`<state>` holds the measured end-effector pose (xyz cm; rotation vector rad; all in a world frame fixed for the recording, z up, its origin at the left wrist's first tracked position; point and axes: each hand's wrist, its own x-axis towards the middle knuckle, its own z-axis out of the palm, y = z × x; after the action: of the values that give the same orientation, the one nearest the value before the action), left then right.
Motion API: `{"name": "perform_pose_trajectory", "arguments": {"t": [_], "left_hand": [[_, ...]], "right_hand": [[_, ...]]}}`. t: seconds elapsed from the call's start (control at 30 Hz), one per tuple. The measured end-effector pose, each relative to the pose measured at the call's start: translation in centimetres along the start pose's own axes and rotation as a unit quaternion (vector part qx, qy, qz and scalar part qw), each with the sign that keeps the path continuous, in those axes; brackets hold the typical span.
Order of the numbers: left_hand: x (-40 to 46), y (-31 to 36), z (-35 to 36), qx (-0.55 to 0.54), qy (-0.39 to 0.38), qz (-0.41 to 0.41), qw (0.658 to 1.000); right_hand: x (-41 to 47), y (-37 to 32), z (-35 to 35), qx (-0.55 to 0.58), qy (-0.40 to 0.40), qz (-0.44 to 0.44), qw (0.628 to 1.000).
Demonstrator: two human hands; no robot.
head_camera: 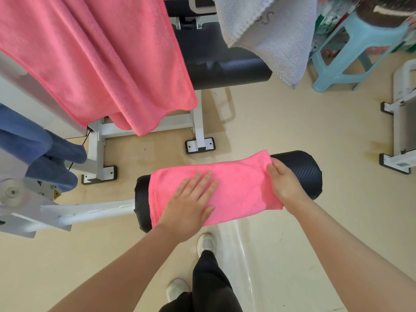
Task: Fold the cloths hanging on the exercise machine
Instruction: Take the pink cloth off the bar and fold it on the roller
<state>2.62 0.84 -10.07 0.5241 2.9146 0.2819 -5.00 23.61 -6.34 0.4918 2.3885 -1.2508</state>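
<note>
A small pink terry cloth (pixel 227 190), folded into a rectangle, lies draped over a black padded foam roller (pixel 301 172) of the white metal exercise machine (pixel 96 140), in the centre of the frame. The left hand (pixel 191 203) lies flat on the left part of this cloth, its fingers (pixel 203 183) straight and slightly spread, pressing the fabric down on the roller. The right hand (pixel 284 183) is at the cloth's right edge, its fingers curled round that edge and holding it, the thumb on top. In the upper left of the frame a large pink fleece cloth (pixel 101 57) hangs from the machine, its lower hem falling in front of the white frame. At the left edge a dark blue towel (pixel 38 149) hangs in folds over another part of the machine. At the top, right of centre, a pale grey towel (pixel 267 32) hangs beside a second black padded roller (pixel 227 68). A light blue plastic stool (pixel 351 50) stands on the beige floor (pixel 270 122) in the upper right. The person's white shoes (pixel 206 243) and black trousers show at the bottom.
</note>
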Motion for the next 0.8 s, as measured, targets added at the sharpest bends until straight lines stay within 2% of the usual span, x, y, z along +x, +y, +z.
{"name": "perform_pose_trajectory", "arguments": {"t": [0.03, 0.13, 0.23, 0.3, 0.37, 0.43, 0.47, 0.53, 0.6, 0.67, 0.73, 0.8], "left_hand": [[0.6, 0.3, -0.1, -0.012, -0.010, 0.001, 1.000], [2.0, -0.3, -1.2, -0.069, -0.020, -0.101, 0.992], [2.8, -3.3, -1.3, -0.046, -0.044, -0.196, 0.979], [3.3, -5.3, -1.7, -0.051, -0.085, -0.225, 0.969], [3.6, -6.9, -2.2, -0.063, -0.113, -0.223, 0.966], [3.7, -7.8, -2.5, -0.078, -0.099, -0.194, 0.973], [3.6, -8.0, -2.6, -0.094, -0.076, -0.170, 0.978], [3.1, -8.1, -2.5, -0.142, -0.009, -0.111, 0.984], [2.2, -8.2, -2.4, -0.136, 0.056, -0.055, 0.988], [1.0, -8.2, -2.5, -0.077, 0.119, 0.012, 0.990], [-0.2, -7.9, -2.6, -0.028, 0.146, 0.071, 0.986], [-1.2, -7.4, -3.0, -0.049, 0.152, 0.120, 0.980]], "right_hand": [[-0.1, 0.2, 0.0, -0.020, -0.002, -0.021, 1.000], [0.2, 0.5, 0.0, -0.075, 0.019, -0.067, 0.995], [0.9, 0.5, 0.0, -0.127, 0.051, -0.086, 0.987], [0.9, 0.5, 0.2, -0.166, 0.076, -0.081, 0.980], [0.9, 0.5, 0.5, -0.199, 0.112, -0.111, 0.967], [0.7, 0.2, 0.8, -0.169, 0.115, -0.152, 0.967], [0.7, 0.0, 0.8, -0.102, 0.098, -0.156, 0.978], [0.5, -1.0, 0.5, 0.124, 0.022, -0.107, 0.986], [0.6, -1.2, 0.0, 0.286, -0.041, -0.060, 0.955], [0.7, -0.9, -0.6, 0.330, -0.057, -0.031, 0.942], [0.9, -0.5, -1.1, 0.339, -0.081, -0.014, 0.937], [1.2, -0.3, -1.3, 0.339, -0.108, -0.006, 0.934]]}}
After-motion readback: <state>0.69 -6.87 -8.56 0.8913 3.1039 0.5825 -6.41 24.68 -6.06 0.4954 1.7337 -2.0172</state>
